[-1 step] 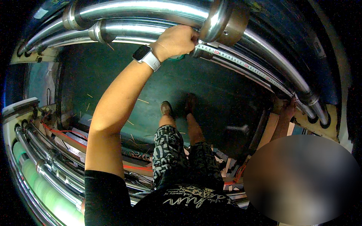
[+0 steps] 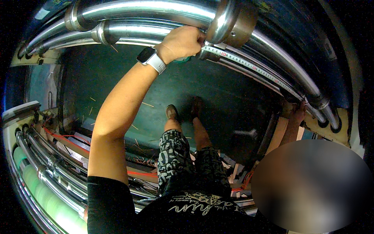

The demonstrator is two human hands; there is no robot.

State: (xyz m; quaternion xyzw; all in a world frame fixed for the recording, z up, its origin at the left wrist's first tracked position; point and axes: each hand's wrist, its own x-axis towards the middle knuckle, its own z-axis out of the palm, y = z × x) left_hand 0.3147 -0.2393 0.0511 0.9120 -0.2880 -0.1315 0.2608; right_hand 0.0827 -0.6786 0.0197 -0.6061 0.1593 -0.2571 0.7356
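My left hand point(image 2: 183, 43), with a watch on its wrist, is closed around a tape measure point(image 2: 182, 59); only a bit of its green case shows below my palm. From my fingers the white tape blade point(image 2: 249, 64) runs out to the right along the polished metal bars. A wide metal collar point(image 2: 233, 23) on the thick upper bar point(image 2: 152, 11) is right beside my fingertips. At the far end of the blade, another person's hand point(image 2: 299, 111) is at the tape; its exact hold is too dark to tell. My right hand does not show.
Steel rollers point(image 2: 46, 175) and a green roller point(image 2: 43, 195) run along the lower left. Thin strips lie scattered on the dark green floor point(image 2: 132, 78). Scrap pieces and red cords point(image 2: 142, 173) lie behind my legs. A co-worker point(image 2: 311, 187) is close on the right.
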